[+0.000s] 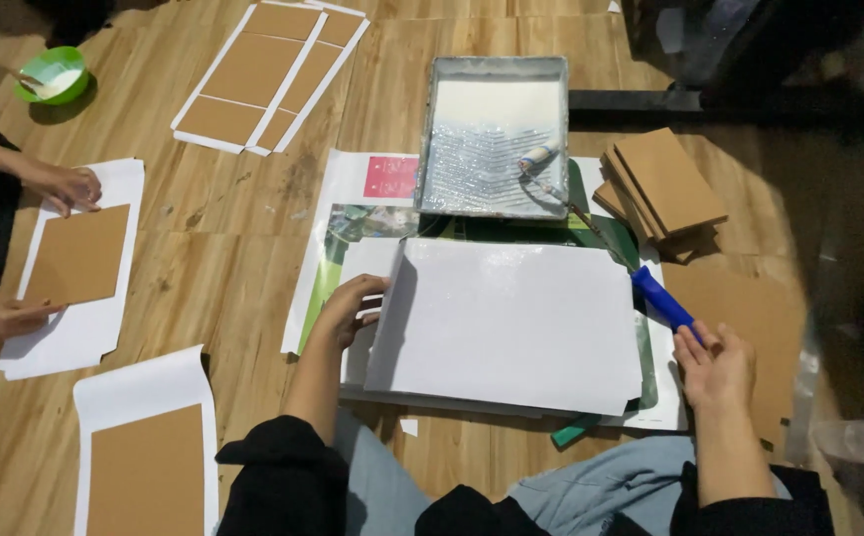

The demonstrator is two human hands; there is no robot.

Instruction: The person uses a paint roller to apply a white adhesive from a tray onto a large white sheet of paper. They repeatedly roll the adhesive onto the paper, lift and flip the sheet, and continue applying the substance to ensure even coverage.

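A large white sheet (511, 323), glossy with wet glue, lies in front of me on printed papers. My left hand (351, 308) pinches its left edge, which is lifted a little off the pile. My right hand (715, 367) rests open at the sheet's right side, fingers just below the blue handle of a small roller (662, 298). The roller's wire runs up to its head (536, 159) lying in a grey paint tray (497, 69) of white glue.
A stack of brown boards (662, 184) sits right of the tray. Another person's hands (60, 184) press a brown board (79, 253) onto white paper at left. More papered boards (263, 69) lie farther off, one board (149, 471) nearer, plus a green bowl (52, 74).
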